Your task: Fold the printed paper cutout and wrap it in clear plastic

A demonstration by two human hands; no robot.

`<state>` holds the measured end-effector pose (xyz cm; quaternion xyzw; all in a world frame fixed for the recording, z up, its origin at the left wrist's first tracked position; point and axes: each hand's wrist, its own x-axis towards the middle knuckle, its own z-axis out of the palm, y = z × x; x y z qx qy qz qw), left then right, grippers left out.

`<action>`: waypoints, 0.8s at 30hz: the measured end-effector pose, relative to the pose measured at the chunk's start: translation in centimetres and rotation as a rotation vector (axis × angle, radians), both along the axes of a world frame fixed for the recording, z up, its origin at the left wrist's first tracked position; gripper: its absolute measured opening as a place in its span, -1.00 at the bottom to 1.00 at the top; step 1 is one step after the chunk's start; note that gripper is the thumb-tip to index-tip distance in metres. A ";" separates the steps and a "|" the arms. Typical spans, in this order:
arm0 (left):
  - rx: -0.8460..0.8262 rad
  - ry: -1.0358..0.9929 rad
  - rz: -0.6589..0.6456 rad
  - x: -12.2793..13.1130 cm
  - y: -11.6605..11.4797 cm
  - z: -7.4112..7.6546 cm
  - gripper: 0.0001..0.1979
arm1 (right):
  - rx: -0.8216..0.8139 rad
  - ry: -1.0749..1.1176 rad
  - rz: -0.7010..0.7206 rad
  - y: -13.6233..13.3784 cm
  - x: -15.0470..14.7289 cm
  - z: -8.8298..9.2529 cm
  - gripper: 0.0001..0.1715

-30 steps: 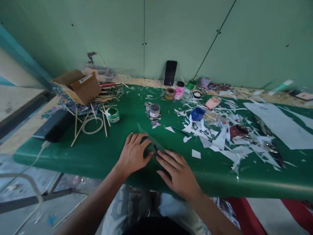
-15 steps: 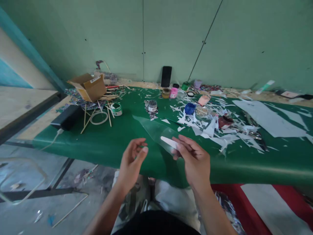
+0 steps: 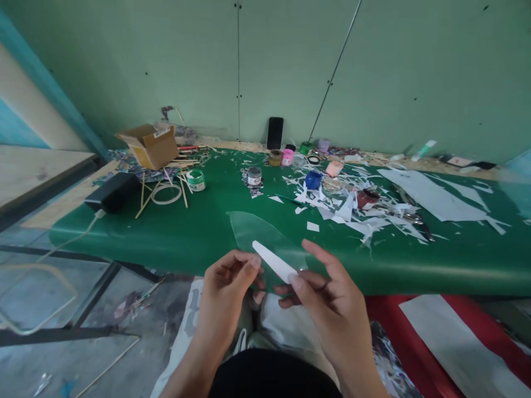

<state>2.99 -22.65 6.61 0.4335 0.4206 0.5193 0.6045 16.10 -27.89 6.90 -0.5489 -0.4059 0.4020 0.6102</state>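
Observation:
Between my hands is a clear plastic sheet, leaf-shaped, with a narrow tapered white paper strip lying against it. My right hand pinches the lower end of the strip and the sheet between thumb and fingers, its index finger stretched out. At the sheet's left edge, my left hand is closed with thumb against fingers, gripping the sheet. Both hands are in front of the green-covered table's near edge. A small white paper piece lies on the green cover just beyond them.
White paper scraps lie around a blue paint jar and a dark red jar. Further left are a grey-lidded jar, a green paint jar, a cardboard box and a black box with a cable.
My left hand has moved in and closed on the plastic sheet. The sheet and strip have come lower and nearer to me, and a small paper piece now shows on the table.

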 end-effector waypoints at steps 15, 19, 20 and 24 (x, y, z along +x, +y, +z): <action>0.011 0.048 -0.279 0.2 -1.4 0.8 -0.76 | 0.146 0.084 -0.103 0.3 0.0 -0.6 -0.84; 0.122 0.065 -0.196 0.5 -1.5 0.9 -0.81 | 0.170 -0.177 -0.117 -0.1 0.0 -0.2 -0.86; 0.154 0.055 -0.183 0.6 -1.6 0.9 -0.82 | 0.173 -0.245 -0.122 -0.2 0.0 -0.2 -0.83; 0.308 0.061 -0.118 0.6 -1.9 0.8 -0.89 | 0.282 -0.534 -0.109 -0.2 0.2 -0.3 -0.83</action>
